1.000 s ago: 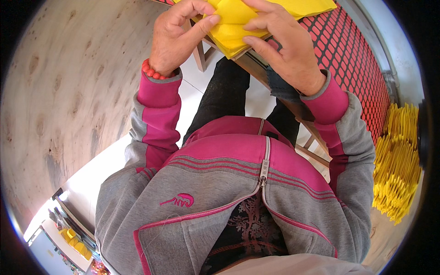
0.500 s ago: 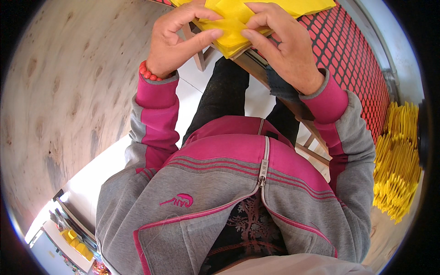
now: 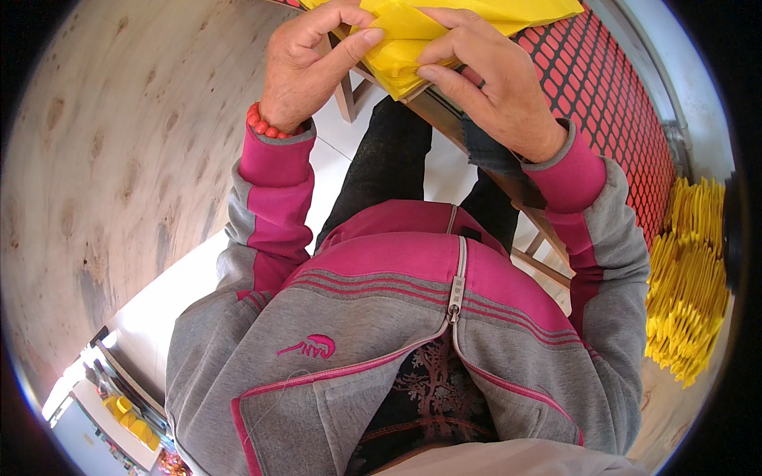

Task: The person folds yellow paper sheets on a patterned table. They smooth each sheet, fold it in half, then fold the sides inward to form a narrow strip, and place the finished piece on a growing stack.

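Note:
A bright yellow sheet of thin paper point(image 3: 406, 46) is pinched between my two hands over the table's near edge, with creases and a raised fold along its middle. My left hand point(image 3: 313, 67) holds its left side between thumb and fingers, and a red bead bracelet point(image 3: 268, 125) circles that wrist. At the paper's right side, my right hand point(image 3: 500, 87) grips a crumpled bit with thumb and bent forefinger. More yellow paper point(image 3: 528, 11) lies flat beyond, partly hidden by my right hand. Some fingertips of both hands are behind the paper.
A red and black patterned cover point(image 3: 591, 67) lies over the table on the right. Far right stands a tall pile of folded yellow papers point(image 3: 686, 278). A pale wooden board point(image 3: 127, 135) fills the left. Wooden legs point(image 3: 344, 98) stand below the table edge.
My left hand has shifted slightly up and left along the paper. The paper's flap has opened apart between my hands, which were closer together before. My right hand has moved down a little.

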Available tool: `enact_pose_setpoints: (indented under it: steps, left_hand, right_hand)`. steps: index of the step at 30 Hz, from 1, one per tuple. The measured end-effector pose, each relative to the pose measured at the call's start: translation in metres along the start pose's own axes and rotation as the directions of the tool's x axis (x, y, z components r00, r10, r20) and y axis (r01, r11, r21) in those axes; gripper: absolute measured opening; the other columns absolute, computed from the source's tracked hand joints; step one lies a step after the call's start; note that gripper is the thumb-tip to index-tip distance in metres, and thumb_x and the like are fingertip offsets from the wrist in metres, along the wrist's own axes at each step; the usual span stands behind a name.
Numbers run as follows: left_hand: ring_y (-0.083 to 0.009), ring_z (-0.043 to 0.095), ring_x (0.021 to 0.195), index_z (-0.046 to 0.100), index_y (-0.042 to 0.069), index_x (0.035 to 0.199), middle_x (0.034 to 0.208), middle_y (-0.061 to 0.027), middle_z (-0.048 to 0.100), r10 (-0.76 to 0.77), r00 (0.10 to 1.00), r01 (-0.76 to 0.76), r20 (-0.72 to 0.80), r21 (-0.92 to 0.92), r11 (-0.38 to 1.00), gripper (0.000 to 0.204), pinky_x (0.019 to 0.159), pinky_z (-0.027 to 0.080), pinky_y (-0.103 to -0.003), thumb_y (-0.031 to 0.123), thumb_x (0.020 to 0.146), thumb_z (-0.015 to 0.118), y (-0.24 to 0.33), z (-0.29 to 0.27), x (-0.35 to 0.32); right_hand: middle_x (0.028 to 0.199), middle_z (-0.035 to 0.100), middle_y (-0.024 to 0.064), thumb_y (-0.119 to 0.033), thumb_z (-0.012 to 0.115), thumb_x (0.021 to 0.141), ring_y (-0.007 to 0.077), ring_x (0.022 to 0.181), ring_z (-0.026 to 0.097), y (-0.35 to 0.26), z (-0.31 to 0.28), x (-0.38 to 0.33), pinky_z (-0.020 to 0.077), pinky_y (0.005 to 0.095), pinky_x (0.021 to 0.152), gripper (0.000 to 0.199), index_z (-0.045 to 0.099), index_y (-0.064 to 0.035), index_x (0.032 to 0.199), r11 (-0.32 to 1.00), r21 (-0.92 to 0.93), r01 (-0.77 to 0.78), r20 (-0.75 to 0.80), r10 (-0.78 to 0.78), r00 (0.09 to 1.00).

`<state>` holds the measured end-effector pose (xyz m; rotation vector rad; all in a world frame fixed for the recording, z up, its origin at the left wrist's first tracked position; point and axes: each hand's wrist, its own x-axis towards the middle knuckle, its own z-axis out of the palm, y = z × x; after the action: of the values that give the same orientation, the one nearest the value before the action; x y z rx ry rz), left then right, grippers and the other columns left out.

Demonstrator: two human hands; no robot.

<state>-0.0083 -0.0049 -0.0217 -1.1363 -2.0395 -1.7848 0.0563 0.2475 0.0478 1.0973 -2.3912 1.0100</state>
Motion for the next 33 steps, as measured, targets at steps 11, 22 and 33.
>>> enact_pose_setpoints:
  steps: [11,22,33]
  left_hand:
    - [-0.0177,0.063,0.093,0.068,0.0,0.11,0.104,-0.0106,0.069,0.186,0.982,-0.187,0.027,0.018,0.982,0.02,0.087,0.049,-0.033,-0.002,0.09,0.07,0.01,-0.001,0.002]
    - [-0.0108,0.064,0.104,0.066,0.001,0.105,0.106,-0.0007,0.068,-0.066,0.99,0.057,-0.127,-0.071,0.996,0.012,0.094,0.049,-0.026,0.001,0.095,0.072,0.0,0.009,0.0]
    - [-0.0188,0.064,0.092,0.07,0.0,0.104,0.105,-0.0105,0.069,0.167,0.982,-0.165,0.083,-0.04,0.986,0.015,0.088,0.048,-0.032,0.0,0.089,0.07,0.007,-0.004,0.006]
  right_hand:
    - [0.083,0.062,0.0158,-0.004,0.077,0.085,0.0337,0.082,0.063,-0.001,0.004,0.001,0.0513,0.0409,0.092,0.014,0.064,-0.0011,0.089,0.995,0.078,-0.057,-0.076,0.063,0.995]
    - [0.106,0.067,0.0212,-0.005,0.076,0.086,0.0354,0.094,0.066,0.001,0.005,-0.002,0.0526,0.0394,0.085,0.018,0.066,-0.002,0.099,0.996,0.071,-0.047,-0.115,0.055,0.992]
    - [0.1,0.066,0.0202,-0.006,0.074,0.087,0.038,0.095,0.065,0.0,0.003,0.0,0.0513,0.0398,0.086,0.011,0.066,-0.002,0.093,0.999,-0.009,-0.041,-0.042,0.041,0.998]
